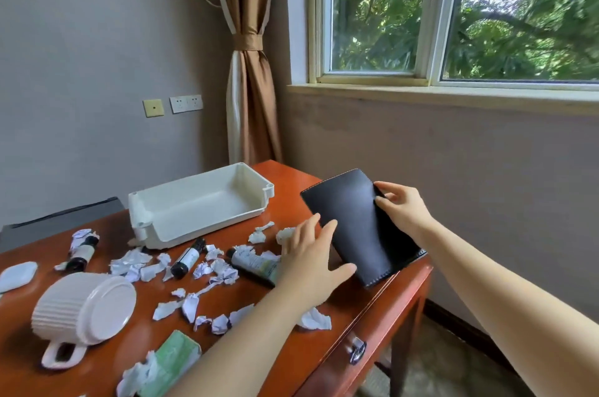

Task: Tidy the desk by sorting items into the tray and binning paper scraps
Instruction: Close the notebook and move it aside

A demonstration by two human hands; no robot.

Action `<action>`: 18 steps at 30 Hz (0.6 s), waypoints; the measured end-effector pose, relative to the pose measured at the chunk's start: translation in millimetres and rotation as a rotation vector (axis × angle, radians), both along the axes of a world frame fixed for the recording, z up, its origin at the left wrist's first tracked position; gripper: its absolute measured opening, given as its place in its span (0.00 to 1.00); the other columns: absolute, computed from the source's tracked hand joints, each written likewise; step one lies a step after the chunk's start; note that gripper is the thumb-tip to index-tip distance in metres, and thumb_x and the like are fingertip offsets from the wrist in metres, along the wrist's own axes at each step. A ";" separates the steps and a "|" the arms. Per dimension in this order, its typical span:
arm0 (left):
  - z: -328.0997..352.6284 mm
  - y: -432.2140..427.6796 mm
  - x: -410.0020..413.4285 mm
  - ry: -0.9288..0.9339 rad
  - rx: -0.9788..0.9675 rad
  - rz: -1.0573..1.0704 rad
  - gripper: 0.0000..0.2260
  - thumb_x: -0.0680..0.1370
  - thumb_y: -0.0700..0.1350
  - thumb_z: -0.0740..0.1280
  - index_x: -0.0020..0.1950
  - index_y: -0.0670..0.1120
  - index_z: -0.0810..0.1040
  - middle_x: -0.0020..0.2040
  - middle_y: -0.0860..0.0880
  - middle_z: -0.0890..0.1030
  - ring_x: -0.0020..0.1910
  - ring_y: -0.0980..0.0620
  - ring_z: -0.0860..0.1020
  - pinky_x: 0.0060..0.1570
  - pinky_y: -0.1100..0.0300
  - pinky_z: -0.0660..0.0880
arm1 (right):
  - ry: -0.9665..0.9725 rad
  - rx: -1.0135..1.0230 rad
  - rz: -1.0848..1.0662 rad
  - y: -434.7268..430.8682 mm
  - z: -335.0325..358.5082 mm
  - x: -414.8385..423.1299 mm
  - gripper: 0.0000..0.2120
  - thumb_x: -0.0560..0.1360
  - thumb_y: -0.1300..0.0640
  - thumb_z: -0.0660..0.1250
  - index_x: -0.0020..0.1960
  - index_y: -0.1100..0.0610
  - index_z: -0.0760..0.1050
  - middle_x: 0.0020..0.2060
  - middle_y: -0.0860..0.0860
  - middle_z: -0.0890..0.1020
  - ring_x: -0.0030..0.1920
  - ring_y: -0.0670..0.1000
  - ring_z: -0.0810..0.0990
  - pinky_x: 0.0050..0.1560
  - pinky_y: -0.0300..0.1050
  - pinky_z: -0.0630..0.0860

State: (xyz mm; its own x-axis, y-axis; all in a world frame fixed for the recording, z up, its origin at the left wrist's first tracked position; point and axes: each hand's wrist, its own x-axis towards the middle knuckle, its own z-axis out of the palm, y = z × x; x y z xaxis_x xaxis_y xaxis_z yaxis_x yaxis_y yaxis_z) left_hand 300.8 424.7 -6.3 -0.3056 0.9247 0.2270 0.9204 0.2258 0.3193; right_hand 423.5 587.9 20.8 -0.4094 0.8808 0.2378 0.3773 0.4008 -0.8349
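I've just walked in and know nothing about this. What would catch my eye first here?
The black notebook, tilted up at the right edge of the desk, with the right hand pinching its upper right edge and the left hand flat against its cover. Crumpled paper scraps litter the desk's middle, before an empty white tray. A ribbed white mug lies on its side, near left.

One wide-angle view from the person's head looks forward and down across the counter (356, 302). Both forearms reach in from the bottom edge, the left hand (311, 260) and right hand (402, 211) close below the lens. It faces the room's corner, with the curtain (249, 72) ahead and the window (453, 23) upper right; the frame is tilted
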 end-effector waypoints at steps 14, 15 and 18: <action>-25.1 85.1 -15.0 0.156 -0.333 -0.036 0.38 0.76 0.68 0.52 0.78 0.48 0.45 0.79 0.47 0.47 0.77 0.46 0.47 0.74 0.45 0.44 | -0.317 -0.039 0.055 79.2 -39.5 -46.8 0.15 0.74 0.56 0.64 0.59 0.48 0.78 0.54 0.49 0.82 0.58 0.53 0.78 0.61 0.47 0.74; -25.6 89.2 -17.1 0.166 -0.334 -0.022 0.39 0.75 0.69 0.51 0.78 0.47 0.45 0.79 0.46 0.47 0.77 0.45 0.47 0.74 0.45 0.44 | -0.344 -0.021 0.069 83.0 -40.1 -51.9 0.15 0.75 0.56 0.64 0.61 0.50 0.77 0.56 0.50 0.81 0.60 0.53 0.77 0.62 0.47 0.73; -25.7 98.6 -19.3 0.163 -0.349 0.002 0.40 0.75 0.69 0.50 0.78 0.46 0.45 0.79 0.45 0.47 0.77 0.44 0.47 0.74 0.44 0.45 | -0.513 0.108 0.109 87.8 -44.8 -61.3 0.17 0.77 0.53 0.60 0.66 0.50 0.72 0.62 0.49 0.78 0.65 0.54 0.73 0.64 0.50 0.70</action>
State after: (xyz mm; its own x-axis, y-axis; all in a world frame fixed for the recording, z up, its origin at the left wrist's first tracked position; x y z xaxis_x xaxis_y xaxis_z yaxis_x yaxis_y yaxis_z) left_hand 281.5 523.2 -32.0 -0.2932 0.9544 -0.0559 0.9522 0.2968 0.0723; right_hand 362.2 675.6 -24.1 -0.5850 0.8080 0.0701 0.6774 0.5343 -0.5056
